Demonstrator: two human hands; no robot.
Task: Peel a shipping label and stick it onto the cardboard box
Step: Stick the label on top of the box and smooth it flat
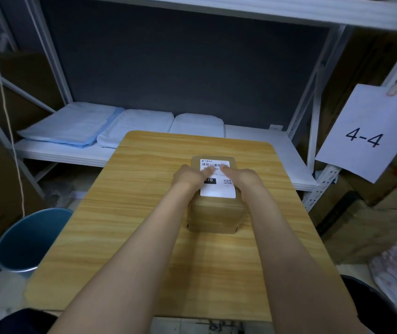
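Both hands are down flat on the box top! The cardboard box [214, 213], plain brown, sits mid-table on the wooden table [125, 213]. The white shipping label [218, 189] lies on its lid, with a barcode up top, a black block of digits and a small QR code. Left hand [188, 177] and right hand [241, 175] are open, fingers spread, pressing on the label from either side

Blue bin [27, 239] left of the wooden table [130, 213]; folded, seemingly cloth bundles [120, 125] on the far shelf [253, 138]; "4-4" sheet [371, 133] right
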